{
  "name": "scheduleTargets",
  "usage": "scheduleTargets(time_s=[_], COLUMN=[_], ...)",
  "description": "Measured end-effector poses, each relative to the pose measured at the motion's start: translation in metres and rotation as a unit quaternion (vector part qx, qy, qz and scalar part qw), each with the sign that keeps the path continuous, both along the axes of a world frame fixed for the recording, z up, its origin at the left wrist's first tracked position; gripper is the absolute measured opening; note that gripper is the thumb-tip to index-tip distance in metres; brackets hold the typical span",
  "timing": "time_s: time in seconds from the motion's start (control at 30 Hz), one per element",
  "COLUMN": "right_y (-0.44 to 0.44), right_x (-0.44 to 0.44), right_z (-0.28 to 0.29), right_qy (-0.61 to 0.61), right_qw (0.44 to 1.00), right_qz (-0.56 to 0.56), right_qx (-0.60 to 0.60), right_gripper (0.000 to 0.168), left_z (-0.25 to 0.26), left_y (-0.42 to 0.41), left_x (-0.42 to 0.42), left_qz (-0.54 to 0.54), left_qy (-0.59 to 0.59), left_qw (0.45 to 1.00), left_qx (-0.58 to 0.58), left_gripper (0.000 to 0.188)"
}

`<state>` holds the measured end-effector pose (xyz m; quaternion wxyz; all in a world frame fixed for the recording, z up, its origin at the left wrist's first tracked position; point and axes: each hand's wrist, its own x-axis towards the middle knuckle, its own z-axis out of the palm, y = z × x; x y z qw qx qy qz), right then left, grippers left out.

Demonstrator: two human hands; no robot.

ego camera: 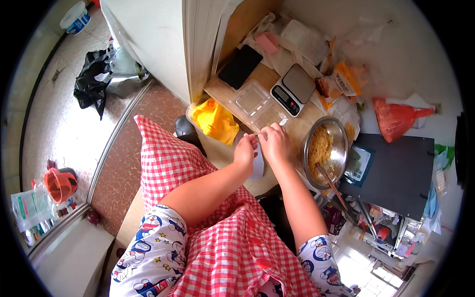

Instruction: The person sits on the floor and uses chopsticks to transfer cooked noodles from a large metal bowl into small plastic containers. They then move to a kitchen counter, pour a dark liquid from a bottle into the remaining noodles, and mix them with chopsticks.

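My left hand (245, 155) and my right hand (276, 144) meet at the fingertips near the table's front edge. Between them hangs a thin white strip (258, 167), like paper or label backing, with small red marks; both hands pinch its upper part, partly hidden by the fingers. Just beyond my fingers lies an open clear plastic clamshell box (252, 98), with nothing seen inside. Behind it stands a white digital kitchen scale (285, 97) with a steel plate. Right of my right hand, a steel bowl (343, 157) holds golden shredded food (320, 146) and wooden chopsticks (331, 185).
A black smartphone or tablet (240, 67) and a pink block (267, 42) lie at the back. A yellow plastic bag (214, 120) fills a bin at the left edge. Food packets (341, 83) crowd the wall. A dark cabinet top (399, 170) is at right.
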<state>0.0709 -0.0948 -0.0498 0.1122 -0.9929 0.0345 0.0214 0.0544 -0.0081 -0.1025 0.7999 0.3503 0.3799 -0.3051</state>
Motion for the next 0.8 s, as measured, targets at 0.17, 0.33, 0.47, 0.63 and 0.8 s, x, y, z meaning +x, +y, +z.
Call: scheduleTargets(time_s=[0.17,0.33,0.47,0.63,0.8], right_y=[0.000,-0.005,-0.005,-0.004,-0.004], right_x=[0.000,-0.001,-0.003,-0.007,-0.010], right_z=[-0.002,-0.003,-0.004,-0.007,-0.008], right_qy=[-0.015,-0.050,-0.044,-0.049,-0.057], right_qw=[1.000,0.999,0.999,0.998,0.998], right_qz=[-0.006,-0.007,-0.010,-0.002,-0.008], right_qx=[0.001,0.010,-0.005,-0.037,-0.038], right_gripper=[0.012,0.008,0.006,0.006,0.008], left_z=[0.003,0.006,-0.001,0.000,0.003], left_y=[0.001,0.004,0.002,-0.001,0.000], left_x=[0.000,0.005,0.005,0.005,0.004], left_qz=[-0.003,-0.027,-0.025,-0.016,-0.038], left_qy=[-0.005,-0.042,-0.047,-0.039,-0.075], left_qw=[1.000,0.998,0.998,0.998,0.995], left_qx=[-0.029,-0.045,-0.042,-0.038,-0.051], left_gripper=[0.033,0.030,0.023,0.019,0.018])
